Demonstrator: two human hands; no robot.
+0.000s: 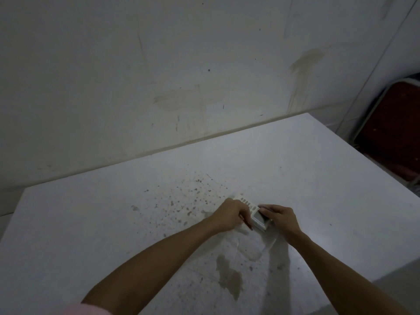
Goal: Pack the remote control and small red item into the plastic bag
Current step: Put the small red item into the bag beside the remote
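A white remote control with a grey screen and rows of buttons lies on the white table. A clear plastic bag lies flat just in front of it, reaching toward me. My left hand is at the remote's left side, fingers curled down on the bag's edge, with a thin reddish sliver showing at the fingertips. My right hand rests on the remote's right edge, fingers closed along it. Whether the remote's near end is inside the bag's mouth is unclear. No red item is clearly visible.
The table is stained with brown specks and a larger blotch. A marked white wall runs behind the table. A dark red folding chair stands off the table's right edge.
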